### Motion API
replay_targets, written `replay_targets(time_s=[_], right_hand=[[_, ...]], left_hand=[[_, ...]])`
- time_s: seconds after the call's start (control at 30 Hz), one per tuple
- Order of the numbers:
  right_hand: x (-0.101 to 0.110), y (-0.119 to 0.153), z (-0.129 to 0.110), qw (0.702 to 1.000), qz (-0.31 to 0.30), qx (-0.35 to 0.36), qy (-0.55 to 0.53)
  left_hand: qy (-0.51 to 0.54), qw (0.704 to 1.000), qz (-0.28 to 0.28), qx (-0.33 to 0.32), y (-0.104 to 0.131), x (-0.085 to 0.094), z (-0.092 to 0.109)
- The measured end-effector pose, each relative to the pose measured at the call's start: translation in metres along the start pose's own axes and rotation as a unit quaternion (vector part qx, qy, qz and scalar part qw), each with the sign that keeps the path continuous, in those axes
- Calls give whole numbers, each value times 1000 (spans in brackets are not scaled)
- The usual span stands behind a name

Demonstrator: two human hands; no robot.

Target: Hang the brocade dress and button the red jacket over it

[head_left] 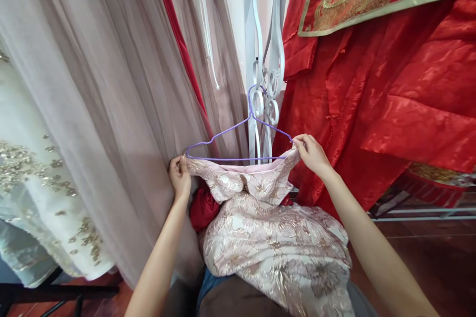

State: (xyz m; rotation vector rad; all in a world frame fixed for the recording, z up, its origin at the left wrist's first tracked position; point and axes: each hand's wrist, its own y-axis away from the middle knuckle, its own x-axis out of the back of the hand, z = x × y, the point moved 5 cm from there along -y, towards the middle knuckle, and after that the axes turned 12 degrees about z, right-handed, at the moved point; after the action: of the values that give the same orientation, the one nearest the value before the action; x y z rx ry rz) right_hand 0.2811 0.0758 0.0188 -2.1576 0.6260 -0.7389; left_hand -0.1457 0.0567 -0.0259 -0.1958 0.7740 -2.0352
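Note:
A pale pink dress [275, 237] with a metallic floral pattern hangs from a purple hanger [230, 129], its skirt spread over my lap. My left hand [180, 176] pinches the dress's left shoulder strap at that end of the hanger. At the opposite end, my right hand [310, 152] grips the other strap, thumb and fingers pressed together beside the hanger's corner. The hanger's hook is up against the scrolls of a white metal rack [273, 74]; whether it is hooked there I cannot tell.
Greyish-pink curtains [92, 84] fall on the left, with a white beaded gown [44, 198] beyond them. Red garments with gold embroidery [372, 84] hang on the right. Dark red fabric [204, 210] bunches behind the dress. Brown-red floor tiles [427, 257] show at lower right.

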Motion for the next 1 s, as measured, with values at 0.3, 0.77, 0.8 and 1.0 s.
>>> replay_targets(time_s=[0.3, 0.77, 0.8, 1.0], right_hand=[[2, 0, -1, 1000, 3, 6, -1], [4, 0, -2, 1000, -1, -3, -6], [4, 0, -2, 1000, 0, -2, -8], [6, -2, -2, 1000, -11, 8, -10]], left_hand=[[-1, 1000, -4, -27, -4, -3, 9], [34, 998, 18, 54, -4, -5, -2], [38, 998, 14, 49, -5, -6, 0], [42, 997, -57, -24, -18, -18, 31]])
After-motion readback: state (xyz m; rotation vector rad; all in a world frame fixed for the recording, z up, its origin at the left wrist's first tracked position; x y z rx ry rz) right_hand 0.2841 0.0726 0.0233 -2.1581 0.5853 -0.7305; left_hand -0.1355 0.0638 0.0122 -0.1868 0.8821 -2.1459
